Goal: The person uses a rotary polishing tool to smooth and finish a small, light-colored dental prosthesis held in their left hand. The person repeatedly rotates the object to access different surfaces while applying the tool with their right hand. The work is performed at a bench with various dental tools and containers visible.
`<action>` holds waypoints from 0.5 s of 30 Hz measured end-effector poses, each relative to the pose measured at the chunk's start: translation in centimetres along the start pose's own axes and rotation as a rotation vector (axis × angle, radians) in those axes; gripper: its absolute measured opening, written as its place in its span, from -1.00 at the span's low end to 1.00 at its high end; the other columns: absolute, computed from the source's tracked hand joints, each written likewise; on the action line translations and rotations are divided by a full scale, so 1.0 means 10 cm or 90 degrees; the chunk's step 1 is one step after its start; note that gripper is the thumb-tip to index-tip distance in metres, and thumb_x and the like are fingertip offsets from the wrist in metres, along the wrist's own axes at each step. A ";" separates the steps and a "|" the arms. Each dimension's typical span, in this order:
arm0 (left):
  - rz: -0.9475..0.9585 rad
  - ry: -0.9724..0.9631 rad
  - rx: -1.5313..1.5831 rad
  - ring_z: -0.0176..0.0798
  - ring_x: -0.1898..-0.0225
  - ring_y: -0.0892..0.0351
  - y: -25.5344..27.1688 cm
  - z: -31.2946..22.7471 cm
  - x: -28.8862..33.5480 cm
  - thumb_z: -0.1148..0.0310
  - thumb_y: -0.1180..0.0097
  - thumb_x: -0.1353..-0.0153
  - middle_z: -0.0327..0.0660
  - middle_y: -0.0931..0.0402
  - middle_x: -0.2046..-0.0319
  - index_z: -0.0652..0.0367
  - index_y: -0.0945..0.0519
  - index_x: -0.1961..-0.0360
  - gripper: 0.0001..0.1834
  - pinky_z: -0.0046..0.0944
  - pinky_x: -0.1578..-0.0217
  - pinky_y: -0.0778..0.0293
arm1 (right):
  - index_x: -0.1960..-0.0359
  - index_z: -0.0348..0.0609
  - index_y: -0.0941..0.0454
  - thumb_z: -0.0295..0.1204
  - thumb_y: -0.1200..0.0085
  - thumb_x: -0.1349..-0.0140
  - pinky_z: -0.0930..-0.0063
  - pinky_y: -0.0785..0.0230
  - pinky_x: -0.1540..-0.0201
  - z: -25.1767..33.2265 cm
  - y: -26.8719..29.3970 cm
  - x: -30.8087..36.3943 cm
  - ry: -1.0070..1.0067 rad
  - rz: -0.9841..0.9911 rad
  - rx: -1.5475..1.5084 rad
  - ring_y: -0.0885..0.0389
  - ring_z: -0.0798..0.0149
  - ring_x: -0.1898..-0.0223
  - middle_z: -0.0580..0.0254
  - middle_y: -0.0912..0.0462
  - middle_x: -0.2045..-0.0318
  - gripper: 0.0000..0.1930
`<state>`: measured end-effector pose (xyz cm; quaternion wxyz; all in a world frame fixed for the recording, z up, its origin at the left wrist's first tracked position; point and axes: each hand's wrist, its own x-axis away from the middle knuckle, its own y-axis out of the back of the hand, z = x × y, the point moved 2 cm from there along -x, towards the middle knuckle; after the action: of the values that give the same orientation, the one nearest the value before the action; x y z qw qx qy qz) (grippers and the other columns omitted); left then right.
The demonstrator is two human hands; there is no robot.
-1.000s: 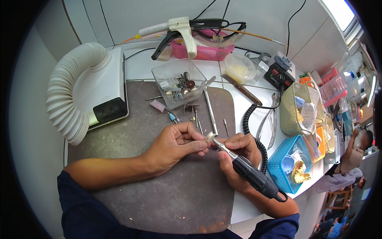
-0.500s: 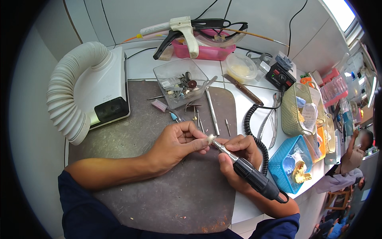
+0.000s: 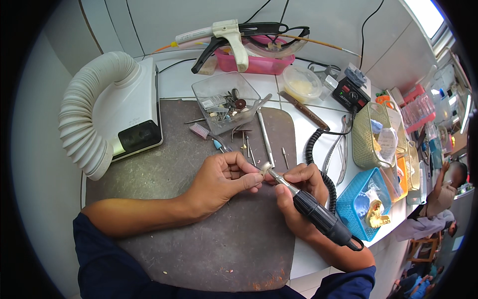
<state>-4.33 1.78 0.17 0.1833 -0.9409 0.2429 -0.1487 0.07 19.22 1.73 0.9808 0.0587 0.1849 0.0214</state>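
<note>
Your hands are both occupied, close together over the grey mat (image 3: 209,259) on the white worktop (image 3: 303,261). Your left hand (image 3: 216,182) pinches a small whitish piece (image 3: 266,168) between thumb and fingers, just off its fingertips toward the right. Your right hand (image 3: 295,213) is closed around a black-and-silver rotary handpiece (image 3: 318,213), its metal nose pointing up and left at that piece — whether the tip touches it, you cannot tell from here.

Beyond your fingers, a slim metal tool (image 3: 265,142) lies on the mat, near a clear box (image 3: 204,89) of small bits and discs. A pink-bristled brush (image 3: 199,131) rests just beside the box. To your right, a coiled black cord (image 3: 310,147) runs near a blue basket (image 3: 347,202) and a beige basket (image 3: 362,137). At your left stands a white machine (image 3: 117,107) with a ribbed hose (image 3: 79,119).
</note>
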 end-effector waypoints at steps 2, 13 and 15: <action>-0.001 0.001 -0.007 -0.41 0.31 -0.58 0.00 0.00 0.00 0.47 -0.18 -0.18 -0.13 -0.58 0.33 0.30 -0.49 0.32 -0.86 -0.47 0.24 -0.52 | 0.27 -0.29 -0.32 -0.65 -0.13 -0.09 0.49 -0.41 0.14 -0.02 0.01 0.01 -0.001 0.004 0.000 -0.63 0.22 0.18 0.08 -0.51 0.38 -0.77; 0.003 -0.003 0.009 -0.40 0.30 -0.58 0.00 -0.01 0.00 0.47 -0.18 -0.17 -0.12 -0.58 0.33 0.31 -0.48 0.33 -0.85 -0.47 0.23 -0.53 | 0.26 -0.29 -0.30 -0.61 -0.09 -0.15 0.49 -0.42 0.14 0.00 0.03 0.00 -0.017 0.007 0.003 -0.63 0.22 0.17 0.06 -0.53 0.35 -0.79; -0.002 0.000 0.001 -0.40 0.30 -0.58 0.00 -0.01 0.00 0.47 -0.18 -0.18 -0.12 -0.58 0.32 0.30 -0.48 0.33 -0.86 -0.47 0.23 -0.53 | 0.26 -0.29 -0.30 -0.61 -0.09 -0.15 0.49 -0.42 0.14 0.00 0.03 0.00 -0.017 0.009 0.005 -0.63 0.22 0.16 0.06 -0.52 0.35 -0.79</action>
<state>-4.36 1.76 0.23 0.1833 -0.9412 0.2411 -0.1495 0.07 19.51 1.77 0.9827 0.0640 0.1716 0.0266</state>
